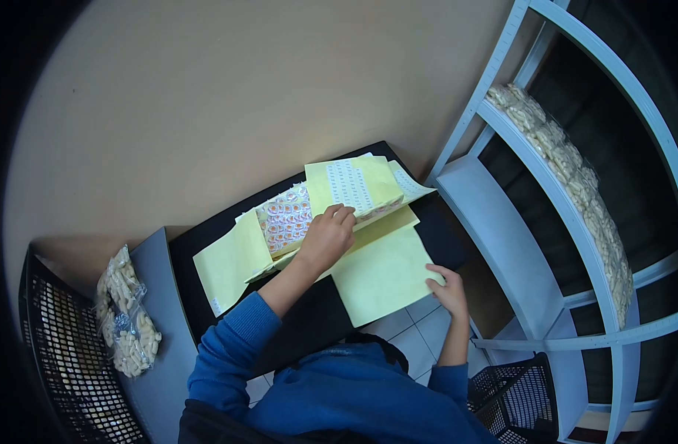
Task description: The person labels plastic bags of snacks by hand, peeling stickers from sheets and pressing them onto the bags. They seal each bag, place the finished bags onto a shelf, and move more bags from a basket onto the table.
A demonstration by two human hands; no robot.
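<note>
Viewed from my station through the head camera, the left hand [330,235] is at the lower edge of the stack [351,186], by the printed stickers [286,217]. Its fingers are bent and close together; I cannot tell whether anything is pinched in them.

The right hand [448,290] is at the right corner of the yellow sheet [387,277], with thumb and forefinger slightly parted on the paper. I cannot confirm whether the corner is clamped between them.

Location of items: the sheet lies below the stack, on the person's side, and reaches past the edge of the black table [298,314]. The stack is on the table, its top layer pale yellow with a panel of small white labels [348,185]. To its left I find the stickers, orange and white, and then a yellow flap [232,263] angled down toward the person.

Surroundings: bags of pale pieces [132,325] sit at the left, between a black basket [72,355] and the table. At the right, a rack [502,229] bears further bags [568,177], and a second basket [515,396] is below.
</note>
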